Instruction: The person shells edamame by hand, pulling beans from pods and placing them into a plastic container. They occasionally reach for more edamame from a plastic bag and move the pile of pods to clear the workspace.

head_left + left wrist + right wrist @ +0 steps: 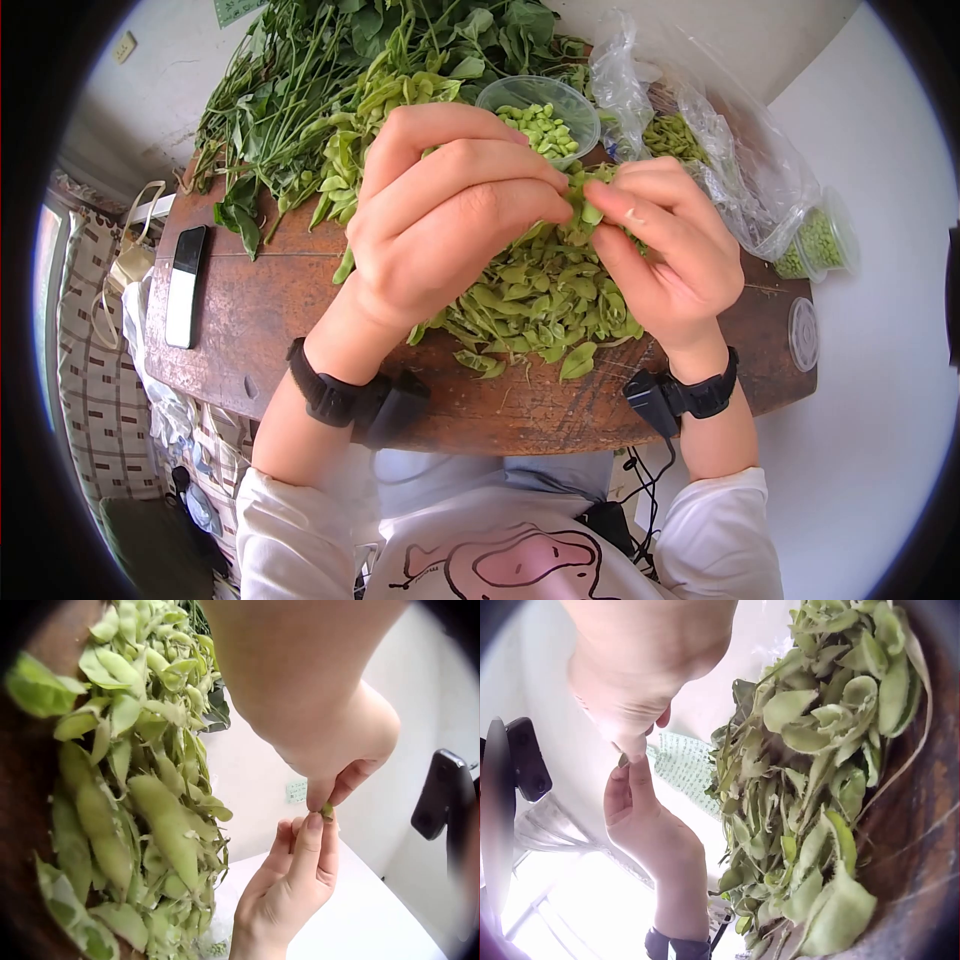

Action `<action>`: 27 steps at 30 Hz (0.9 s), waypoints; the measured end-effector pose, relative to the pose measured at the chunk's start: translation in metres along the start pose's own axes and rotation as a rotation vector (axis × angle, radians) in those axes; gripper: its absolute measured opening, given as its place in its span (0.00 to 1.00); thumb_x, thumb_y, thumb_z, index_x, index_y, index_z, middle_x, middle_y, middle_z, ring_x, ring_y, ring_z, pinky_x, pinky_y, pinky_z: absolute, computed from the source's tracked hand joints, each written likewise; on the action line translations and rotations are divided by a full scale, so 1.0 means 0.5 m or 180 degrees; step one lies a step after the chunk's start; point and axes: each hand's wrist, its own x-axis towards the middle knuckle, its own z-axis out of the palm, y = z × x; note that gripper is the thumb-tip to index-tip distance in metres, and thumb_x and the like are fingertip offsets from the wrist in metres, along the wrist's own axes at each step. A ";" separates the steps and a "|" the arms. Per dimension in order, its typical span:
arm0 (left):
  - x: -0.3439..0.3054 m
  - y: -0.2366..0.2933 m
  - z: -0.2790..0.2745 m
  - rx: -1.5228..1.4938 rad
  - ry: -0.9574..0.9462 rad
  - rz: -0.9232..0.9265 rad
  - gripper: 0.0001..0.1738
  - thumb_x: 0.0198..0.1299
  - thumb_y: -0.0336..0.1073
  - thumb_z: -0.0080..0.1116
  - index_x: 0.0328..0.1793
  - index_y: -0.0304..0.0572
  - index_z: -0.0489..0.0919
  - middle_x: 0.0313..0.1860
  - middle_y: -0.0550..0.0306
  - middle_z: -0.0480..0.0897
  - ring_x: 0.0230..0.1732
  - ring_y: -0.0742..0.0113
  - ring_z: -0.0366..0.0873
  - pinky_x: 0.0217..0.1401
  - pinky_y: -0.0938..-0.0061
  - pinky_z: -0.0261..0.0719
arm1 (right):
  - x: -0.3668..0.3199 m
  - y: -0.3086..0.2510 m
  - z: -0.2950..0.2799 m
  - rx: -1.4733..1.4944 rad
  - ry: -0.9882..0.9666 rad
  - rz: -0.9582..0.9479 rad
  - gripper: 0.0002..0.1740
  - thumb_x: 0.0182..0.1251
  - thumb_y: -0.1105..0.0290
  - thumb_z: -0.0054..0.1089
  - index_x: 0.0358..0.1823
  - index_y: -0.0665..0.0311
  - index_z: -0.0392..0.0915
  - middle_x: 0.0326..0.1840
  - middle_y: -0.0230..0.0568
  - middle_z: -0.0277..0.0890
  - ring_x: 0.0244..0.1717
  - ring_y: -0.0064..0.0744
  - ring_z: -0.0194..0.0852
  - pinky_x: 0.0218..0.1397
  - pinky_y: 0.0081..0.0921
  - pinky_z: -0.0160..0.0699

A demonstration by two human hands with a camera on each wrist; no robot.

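Both hands are raised over the table and meet fingertip to fingertip. A small green soybean pod [328, 813] is pinched between them, mostly covered by the fingers. My left hand [450, 210] grips one end between thumb and fingertips. From the other side, the thumb and forefinger of my right hand [682, 235] pinch it too; a pale scrap sticks to a right finger. Below them spreads a heap of soybean pods [540, 300], several of them split and flat. Just beyond the fingertips stands a clear plastic tub [487, 97] with shelled green beans [545, 128] inside.
Leafy soybean stalks [270, 110] cover the table's back left. At the back right lies a clear plastic bag [765, 180] with pods, near a second tub of beans [822, 240]. A round lid [803, 335] sits at the right edge, a phone [186, 285] at the left.
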 end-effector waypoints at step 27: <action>-0.043 -0.059 0.008 0.1719 -0.0163 -0.2485 0.13 0.59 0.43 0.69 0.42 0.43 0.81 0.47 0.56 0.82 0.56 0.48 0.72 0.60 0.55 0.67 | -0.021 0.024 0.007 0.0574 0.1109 0.2012 0.09 0.71 0.79 0.64 0.51 0.71 0.80 0.51 0.37 0.82 0.47 0.20 0.76 0.55 0.20 0.76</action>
